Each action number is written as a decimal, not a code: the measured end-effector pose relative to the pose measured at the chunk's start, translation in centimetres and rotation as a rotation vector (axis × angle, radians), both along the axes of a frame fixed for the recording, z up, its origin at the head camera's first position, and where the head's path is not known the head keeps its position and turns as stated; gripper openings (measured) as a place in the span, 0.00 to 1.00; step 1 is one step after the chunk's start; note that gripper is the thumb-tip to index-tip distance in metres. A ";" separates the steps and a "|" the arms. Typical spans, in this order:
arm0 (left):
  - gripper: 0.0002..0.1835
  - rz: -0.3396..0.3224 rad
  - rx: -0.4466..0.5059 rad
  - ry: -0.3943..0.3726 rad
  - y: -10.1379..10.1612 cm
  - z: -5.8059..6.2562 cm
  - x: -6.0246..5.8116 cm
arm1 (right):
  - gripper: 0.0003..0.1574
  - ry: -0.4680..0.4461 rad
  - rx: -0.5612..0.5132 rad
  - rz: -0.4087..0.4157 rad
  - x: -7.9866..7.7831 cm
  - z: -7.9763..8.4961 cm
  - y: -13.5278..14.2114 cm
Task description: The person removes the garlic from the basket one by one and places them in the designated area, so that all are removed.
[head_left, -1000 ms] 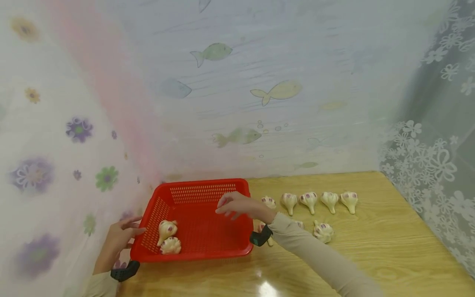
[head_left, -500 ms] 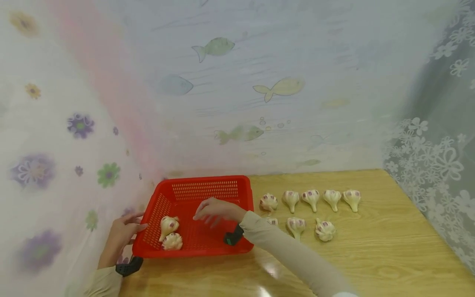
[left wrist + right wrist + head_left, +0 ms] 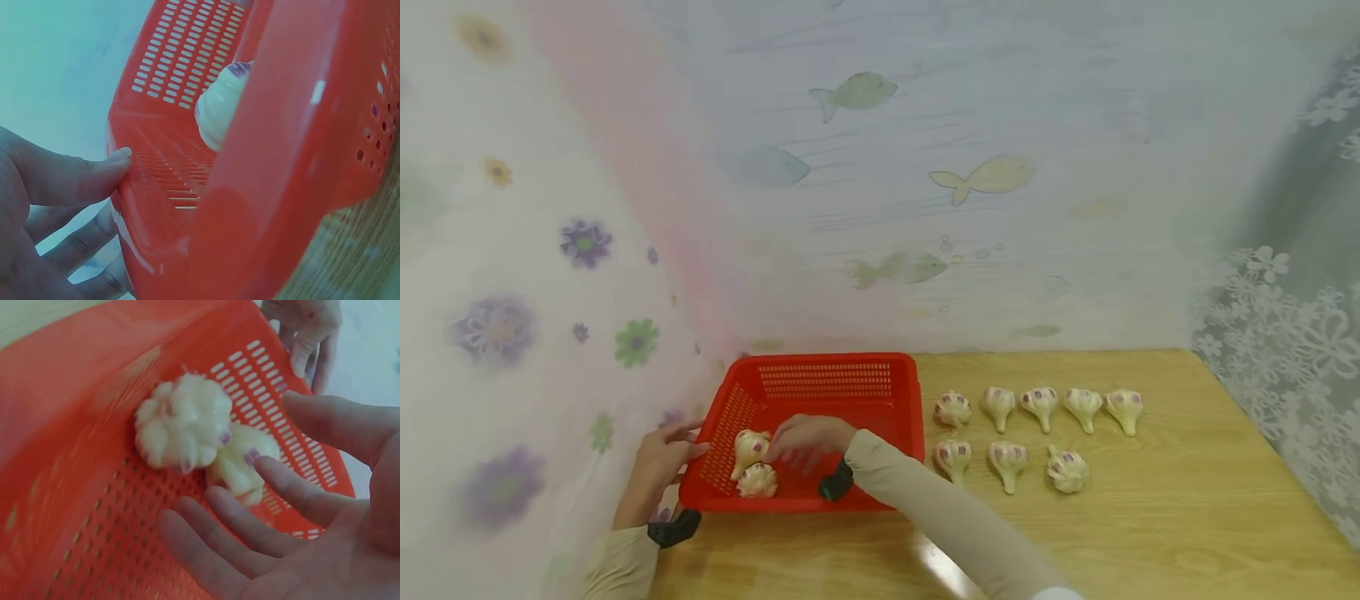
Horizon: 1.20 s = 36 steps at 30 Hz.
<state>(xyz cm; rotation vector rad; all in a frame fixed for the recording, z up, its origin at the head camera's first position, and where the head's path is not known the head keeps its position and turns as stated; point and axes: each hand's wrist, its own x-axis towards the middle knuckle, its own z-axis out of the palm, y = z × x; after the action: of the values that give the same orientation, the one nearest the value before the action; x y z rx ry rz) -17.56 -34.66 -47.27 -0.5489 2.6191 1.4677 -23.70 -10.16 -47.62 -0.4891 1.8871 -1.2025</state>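
Observation:
A red plastic basket (image 3: 827, 360) stands at the left of the table with two garlic bulbs in its left end. My left hand (image 3: 660, 467) grips the basket's left rim, thumb over the edge and fingers outside, as the left wrist view shows. Inside the basket, my right hand (image 3: 811, 440) reaches toward the bulbs with nothing in its grasp. In the right wrist view its fingers are spread, the index fingertip right at the rear garlic bulb (image 3: 244, 462). The knobbly garlic bulb (image 3: 182, 422) lies against that one.
Right of the basket, several garlic bulbs lie in two rows on the wooden table (image 3: 1165, 500), among them an end bulb (image 3: 1124, 408) and a tilted front bulb (image 3: 1067, 471). A flower-patterned wall (image 3: 580, 333) rises close at the left, a fish-patterned one (image 3: 1000, 275) behind.
My right hand has moved left and slightly down across the basket, from its right side to beside the two bulbs. My left hand has stayed at the left rim.

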 end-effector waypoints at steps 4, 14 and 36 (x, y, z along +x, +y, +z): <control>0.29 -0.003 -0.009 -0.001 0.0 -0.1 -0.2 | 0.14 -0.005 0.014 0.049 0.2 0.0 -1.2; 0.29 0.001 -0.010 -0.001 -0.2 -0.1 -0.1 | 0.11 0.038 0.051 0.160 0.7 -0.2 -3.7; 0.28 0.043 -0.001 -0.013 0.4 0.3 -0.1 | 0.13 0.055 0.001 0.108 1.7 0.2 -5.0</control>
<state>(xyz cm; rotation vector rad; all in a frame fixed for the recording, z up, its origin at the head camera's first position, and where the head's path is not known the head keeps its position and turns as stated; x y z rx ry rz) -17.61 -34.29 -46.94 -0.6173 2.6145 1.4692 -21.97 -15.14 -47.43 -0.6208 1.8821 -1.1277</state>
